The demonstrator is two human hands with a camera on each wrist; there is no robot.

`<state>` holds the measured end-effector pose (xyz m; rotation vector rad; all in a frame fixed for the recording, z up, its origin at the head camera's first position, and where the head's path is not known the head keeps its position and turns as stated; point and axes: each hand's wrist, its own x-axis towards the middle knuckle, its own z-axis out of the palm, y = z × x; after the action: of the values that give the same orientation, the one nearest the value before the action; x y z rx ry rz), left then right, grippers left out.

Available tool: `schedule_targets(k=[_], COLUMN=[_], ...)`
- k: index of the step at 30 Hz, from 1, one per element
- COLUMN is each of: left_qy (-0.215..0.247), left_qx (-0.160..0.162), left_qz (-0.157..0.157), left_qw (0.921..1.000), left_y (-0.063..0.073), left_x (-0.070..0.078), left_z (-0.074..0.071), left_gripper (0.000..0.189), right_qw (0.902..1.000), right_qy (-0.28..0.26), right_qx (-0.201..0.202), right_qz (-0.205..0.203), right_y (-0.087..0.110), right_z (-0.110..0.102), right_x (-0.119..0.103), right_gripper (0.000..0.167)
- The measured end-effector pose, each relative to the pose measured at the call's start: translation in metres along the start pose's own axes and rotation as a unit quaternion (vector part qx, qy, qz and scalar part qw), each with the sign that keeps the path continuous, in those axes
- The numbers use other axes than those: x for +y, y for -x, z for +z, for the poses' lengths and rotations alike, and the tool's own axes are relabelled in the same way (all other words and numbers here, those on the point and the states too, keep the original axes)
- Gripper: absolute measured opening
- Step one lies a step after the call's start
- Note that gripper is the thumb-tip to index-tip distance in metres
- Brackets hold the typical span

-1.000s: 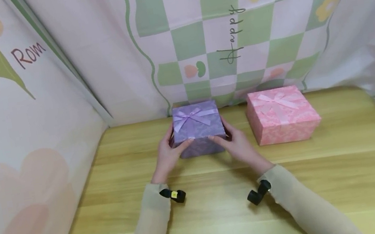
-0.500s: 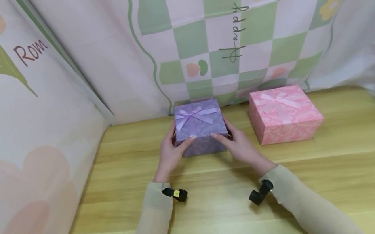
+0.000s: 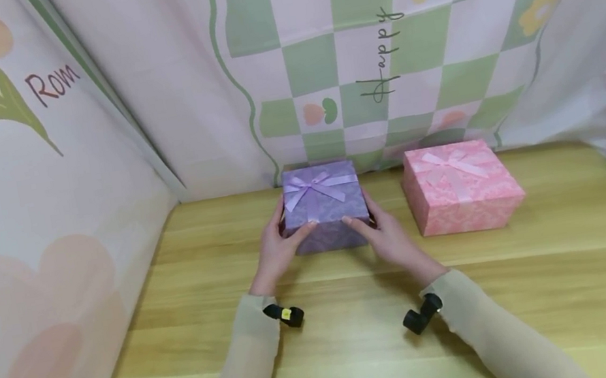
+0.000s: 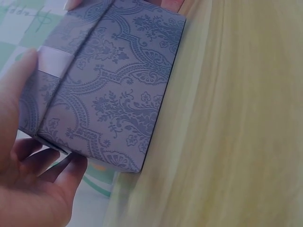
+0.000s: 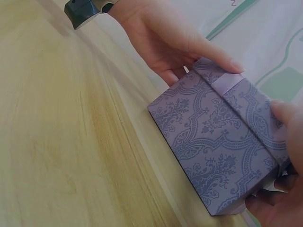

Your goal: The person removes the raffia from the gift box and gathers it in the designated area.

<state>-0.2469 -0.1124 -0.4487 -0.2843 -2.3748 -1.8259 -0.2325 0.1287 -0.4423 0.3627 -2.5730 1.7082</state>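
Purple box (image 3: 326,208) pinched from both sides.

Short of the grip: black wrist cameras (image 3: 424,314) at the sleeve cuffs (image 3: 463,296). At the grip: left hand (image 3: 276,246) and right hand (image 3: 389,236) pinch the box between them, thumbs on the lid's front, fingers curled at its sides. Box sits on the table (image 3: 355,366), lid on. Right of the grip, well apart: pink box (image 3: 465,190). Beyond: checked curtain (image 3: 313,65).

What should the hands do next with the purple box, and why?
Maybe gently lift the lid of the purple box straight up. It is on, and the left hand and right hand hold opposite sides, with thumbs on its front and fingers curled near its lower rim.
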Motion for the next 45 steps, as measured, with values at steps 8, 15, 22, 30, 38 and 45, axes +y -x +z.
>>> schedule_targets(k=[8, 15, 22, 30, 38, 45], left_qy=[0.006, 0.005, 0.008, -0.002, -0.015, -0.035], left_qx=[0.007, 0.005, 0.007, 0.011, 0.009, 0.013], left_qz=[-0.001, 0.000, 0.000, 0.012, 0.019, 0.022], left_qw=[1.0000, 1.0000, 0.9999, 0.9999, 0.9997, 0.9991], left_y=[0.0023, 0.0025, 0.0031, 0.0031, 0.0030, 0.0024], left_x=[-0.0003, -0.0004, 0.0023, 0.0046, 0.0075, 0.0076], left_z=[-0.0006, -0.0008, 0.0001, -0.0001, 0.0006, 0.0012], left_gripper=[0.092, 0.091, 0.090, 0.089, 0.090, 0.090], right_qw=[1.0000, 1.0000, 0.9999, 0.9998, 0.9999, 0.9996], right_qy=[0.005, 0.006, 0.011, 0.016, 0.008, 0.021], right_qx=[-0.001, 0.000, -0.003, -0.002, -0.005, -0.005], right_qz=[0.005, 0.006, 0.012, 0.011, 0.012, 0.018], right_y=[0.0006, 0.0009, 0.0011, 0.0012, 0.0012, 0.0007], right_z=[0.0009, 0.0002, -0.0013, -0.0024, -0.0033, -0.0046], right_x=[-0.0002, -0.0012, -0.0039, -0.0044, -0.0068, -0.0070], right_gripper=[0.090, 0.090, 0.091, 0.091, 0.091, 0.092])
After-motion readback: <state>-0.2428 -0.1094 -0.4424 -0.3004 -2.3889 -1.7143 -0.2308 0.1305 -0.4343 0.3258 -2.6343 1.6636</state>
